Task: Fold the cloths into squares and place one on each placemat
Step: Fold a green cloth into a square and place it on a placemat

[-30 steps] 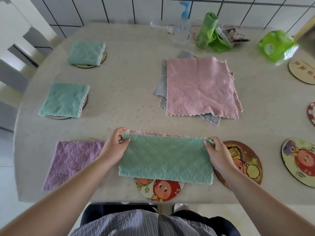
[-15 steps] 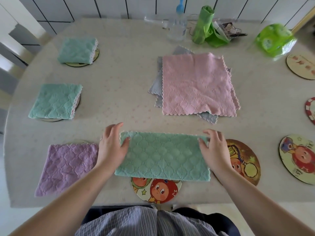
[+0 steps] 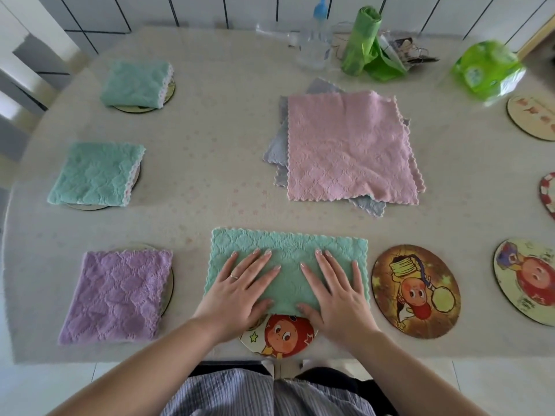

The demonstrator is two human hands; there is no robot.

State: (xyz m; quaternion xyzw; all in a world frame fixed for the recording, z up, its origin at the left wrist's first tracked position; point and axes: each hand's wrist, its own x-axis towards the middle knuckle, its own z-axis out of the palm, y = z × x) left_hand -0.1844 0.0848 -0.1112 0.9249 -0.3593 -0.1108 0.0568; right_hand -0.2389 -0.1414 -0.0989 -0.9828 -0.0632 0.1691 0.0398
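Observation:
A green cloth [image 3: 288, 246], folded in half into a long rectangle, lies at the table's near edge over a round cartoon placemat [image 3: 282, 336]. My left hand [image 3: 240, 291] and my right hand [image 3: 336, 291] both press flat on it, fingers spread. Left of it a folded purple cloth [image 3: 115, 294] covers a placemat. Two folded green cloths [image 3: 96, 174] [image 3: 136, 84] sit on placemats along the left side. A stack of unfolded cloths, pink [image 3: 348, 148] on top of grey, lies in the middle.
Bare round placemats lie to the right: one beside my right hand [image 3: 416, 291], another [image 3: 527, 280] further right, and more at the right edge [image 3: 531, 117]. At the back stand a spray bottle [image 3: 315, 46], a green bag roll [image 3: 363, 40] and a green pack [image 3: 488, 70].
My hands let go of the green cloth's top corners after folding it in half, then moved inward and now lie flat on its middle, smoothing it.

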